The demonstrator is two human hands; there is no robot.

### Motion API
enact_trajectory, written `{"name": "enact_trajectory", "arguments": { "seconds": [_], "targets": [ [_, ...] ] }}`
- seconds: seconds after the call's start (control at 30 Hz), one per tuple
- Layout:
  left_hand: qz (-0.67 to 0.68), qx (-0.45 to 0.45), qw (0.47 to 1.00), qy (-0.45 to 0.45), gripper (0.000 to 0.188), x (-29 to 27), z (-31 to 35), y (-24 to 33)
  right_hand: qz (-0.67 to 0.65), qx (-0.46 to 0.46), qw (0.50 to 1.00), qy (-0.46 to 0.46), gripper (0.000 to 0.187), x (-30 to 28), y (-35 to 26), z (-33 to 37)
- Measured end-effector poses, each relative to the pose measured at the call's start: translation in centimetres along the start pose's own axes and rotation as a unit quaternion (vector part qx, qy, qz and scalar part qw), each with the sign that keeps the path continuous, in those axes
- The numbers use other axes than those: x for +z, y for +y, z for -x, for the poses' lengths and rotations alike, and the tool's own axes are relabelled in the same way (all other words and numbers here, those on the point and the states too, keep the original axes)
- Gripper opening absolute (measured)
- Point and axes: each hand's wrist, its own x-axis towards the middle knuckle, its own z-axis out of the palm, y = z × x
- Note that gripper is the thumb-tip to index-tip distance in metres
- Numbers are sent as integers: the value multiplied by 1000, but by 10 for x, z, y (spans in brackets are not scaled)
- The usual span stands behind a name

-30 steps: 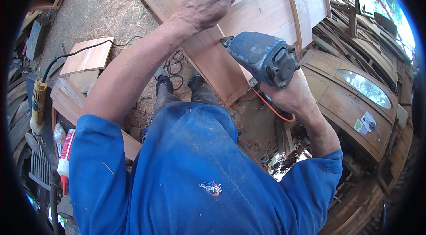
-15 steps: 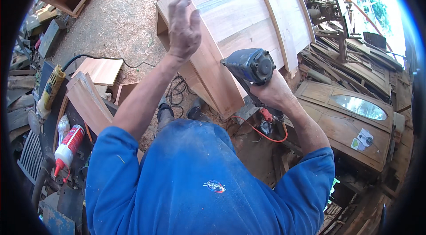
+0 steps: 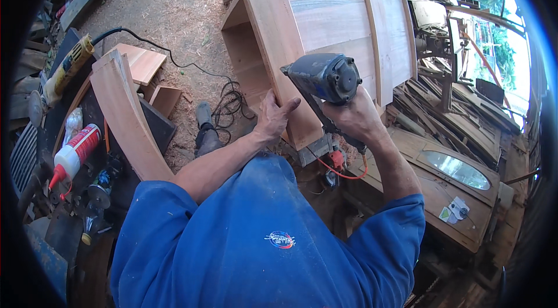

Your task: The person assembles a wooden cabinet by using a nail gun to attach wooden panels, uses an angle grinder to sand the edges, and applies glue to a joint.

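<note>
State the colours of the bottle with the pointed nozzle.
White bottle with red nozzle and mostly red label; best seen in the head view.

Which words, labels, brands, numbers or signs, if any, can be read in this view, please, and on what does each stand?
No text can be read with confidence.
Blue shirt: small printed emblem, lettering too small to read.
Squeeze bottle: red label, print too blurred.
White papers on the wooden door: any marks too small.
Nail gun: no legible marking.
</note>
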Motion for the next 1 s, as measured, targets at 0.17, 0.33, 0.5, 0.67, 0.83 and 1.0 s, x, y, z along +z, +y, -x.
{"name": "enact_trajectory", "arguments": {
  "seconds": [0.17, 0.33, 0.5, 0.67, 0.83, 1.0],
  "targets": [
    [-9, 9, 1000, 17, 55, 3, -4, -7, 30, -16, 999, -21, 24, -3, -5, -9],
    [-15, 24, 999, 33, 49, 4, -2, 1, -1, 3, 1000, -23, 26, -2, -7, -10],
    [-11, 17, 999, 41, 48, 3, 6, 6, 22, 48, 998, -30, 23, 0, -25, -8],
    [-73, 7, 996, 58, 54, 1, 3, 8, 39, 40, 998, -6, 21, 6, -23, -3],
    [-26, 38, 998, 45, 56, 5, -1, 0, 50, -4, 999, 15, 20, 6, -15, -7],
    [-156, 34, 986, 41, 69, -5, -4, 10, 55, -20, 998, 28, 18, 2, -17, 6]
  ]
}}
